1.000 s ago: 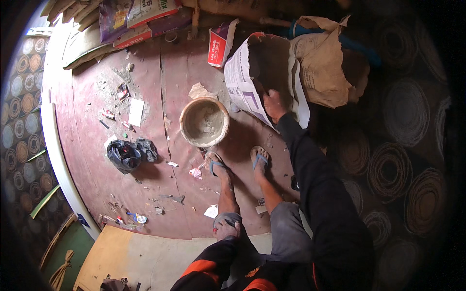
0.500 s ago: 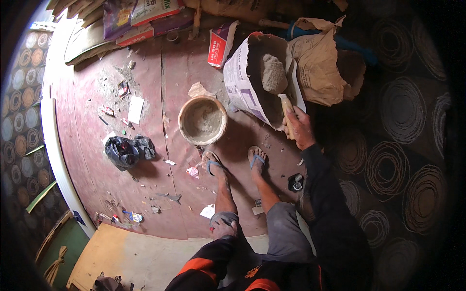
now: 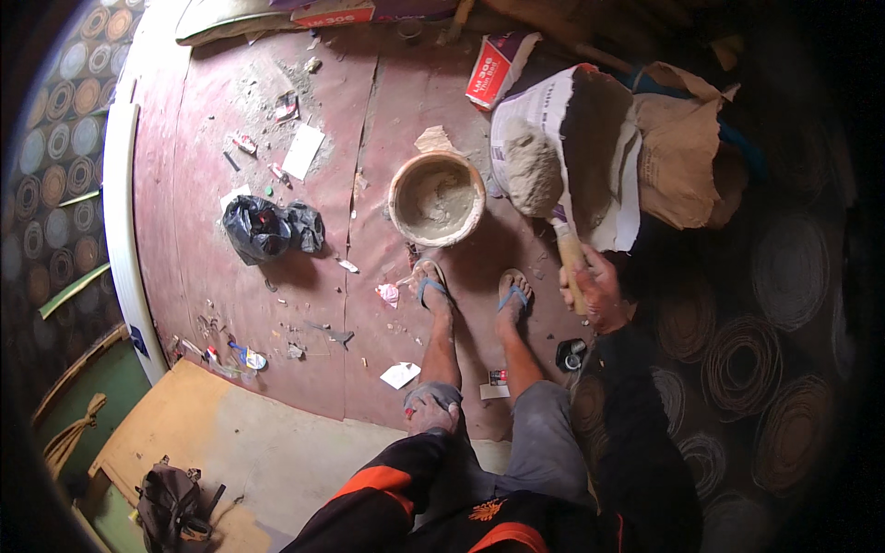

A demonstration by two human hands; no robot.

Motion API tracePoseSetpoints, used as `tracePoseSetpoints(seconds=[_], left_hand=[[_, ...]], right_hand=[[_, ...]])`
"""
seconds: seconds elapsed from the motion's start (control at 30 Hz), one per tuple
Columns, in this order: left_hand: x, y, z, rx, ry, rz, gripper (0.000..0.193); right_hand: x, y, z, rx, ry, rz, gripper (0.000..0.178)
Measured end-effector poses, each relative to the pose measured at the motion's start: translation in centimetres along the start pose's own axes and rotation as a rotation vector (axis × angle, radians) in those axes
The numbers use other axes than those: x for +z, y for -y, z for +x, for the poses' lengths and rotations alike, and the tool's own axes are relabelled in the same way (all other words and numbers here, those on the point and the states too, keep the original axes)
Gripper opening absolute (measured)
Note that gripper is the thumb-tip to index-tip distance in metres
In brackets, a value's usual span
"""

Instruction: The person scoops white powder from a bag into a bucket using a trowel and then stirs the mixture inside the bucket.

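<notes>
My right hand [image 3: 597, 293] is closed around the wooden handle of a trowel [image 3: 572, 263]. A heaped load of grey powder [image 3: 533, 170] covers its blade, which is held in front of the left wall of an open paper bag [image 3: 573, 111]. Grey powder also shows inside the bag. To the left of the loaded trowel, a round tub [image 3: 396, 207] stands on the floor with wet grey mix [image 3: 438, 207] in it. My left hand [image 3: 431, 410] lies over my left knee, fingers apart, with a small red spot beside the fingertips.
A torn brown paper bag [image 3: 678, 157] stands right of the white one. A red and white packet piece [image 3: 496, 69] lies behind. Black plastic bags [image 3: 263, 229] and scraps litter the reddish floor sheet [image 3: 304, 276]. A dark backpack [image 3: 175, 502] rests lower left.
My right hand has drawn the loaded trowel out of the paper bag and leftward toward the tub. The whole view has shifted. My left hand stays on my knee.
</notes>
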State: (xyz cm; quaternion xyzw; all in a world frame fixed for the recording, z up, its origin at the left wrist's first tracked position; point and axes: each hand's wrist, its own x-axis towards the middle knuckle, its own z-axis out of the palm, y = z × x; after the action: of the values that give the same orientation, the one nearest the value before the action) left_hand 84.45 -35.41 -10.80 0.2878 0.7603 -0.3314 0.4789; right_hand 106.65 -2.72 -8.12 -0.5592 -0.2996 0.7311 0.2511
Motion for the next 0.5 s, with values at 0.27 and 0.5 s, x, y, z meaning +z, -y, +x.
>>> tracePoseSetpoints(seconds=[0.27, 0.5], left_hand=[[-0.1, 1.0, 0.6, -0.018, 0.093, -0.103, 0.08], [0.6, 1.7, 1.0, -0.049, 0.086, -0.143, 0.078]], right_hand=[[6.5, -9.1, 10.5, 0.208, 0.137, -0.245, 0.033], [11.1, -16.1, 18.9, -0.018, -0.053, -1.251, 0.031]])
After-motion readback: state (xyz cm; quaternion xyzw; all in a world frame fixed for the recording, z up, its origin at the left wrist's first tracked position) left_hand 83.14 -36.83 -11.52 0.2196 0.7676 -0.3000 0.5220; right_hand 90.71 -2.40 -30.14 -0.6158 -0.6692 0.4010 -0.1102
